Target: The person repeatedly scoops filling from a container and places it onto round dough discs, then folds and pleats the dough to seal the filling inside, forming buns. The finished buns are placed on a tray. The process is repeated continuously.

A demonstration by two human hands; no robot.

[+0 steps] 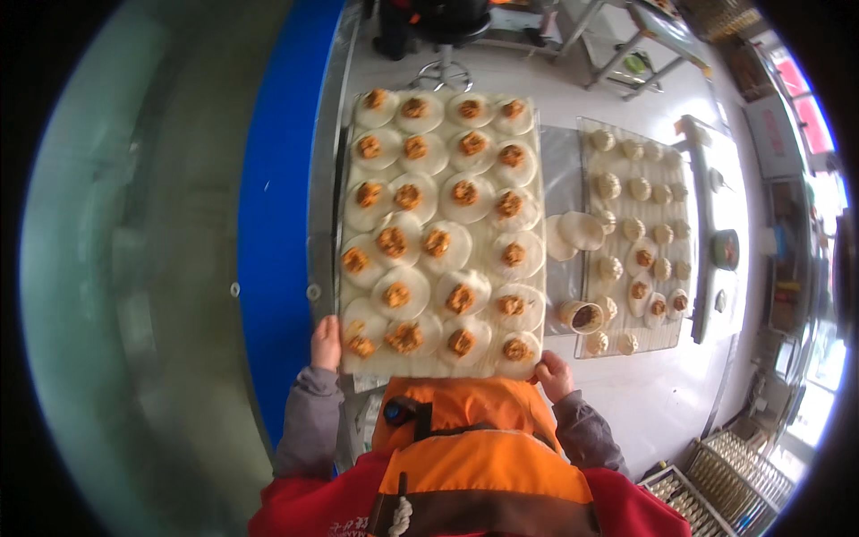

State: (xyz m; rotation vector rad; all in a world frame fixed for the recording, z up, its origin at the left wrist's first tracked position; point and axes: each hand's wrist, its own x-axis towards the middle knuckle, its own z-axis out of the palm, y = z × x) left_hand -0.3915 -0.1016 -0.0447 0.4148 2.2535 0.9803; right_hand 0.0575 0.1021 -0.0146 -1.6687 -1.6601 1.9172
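A cloth-covered tray (429, 368) lies before me, bearing several rows of round dough wrappers (463, 197). Most wrappers are flat, each topped with a clump of orange-brown filling (392, 241). A few overlap, and some rims are puckered. My left hand (325, 344) grips the near left corner of this tray. At the near right corner, my right hand (556, 376) has its fingers closed round the edge. The undersides of both holds are hidden by the tray.
To the right, a wire rack (627, 354) carries pleated buns (639, 189) and a few unfolded filled wrappers (639, 288). Plain wrappers (582, 230) and a tub of filling (585, 317) sit between. A blue strip (282, 221) runs along the left. Beyond stands a stool (446, 64).
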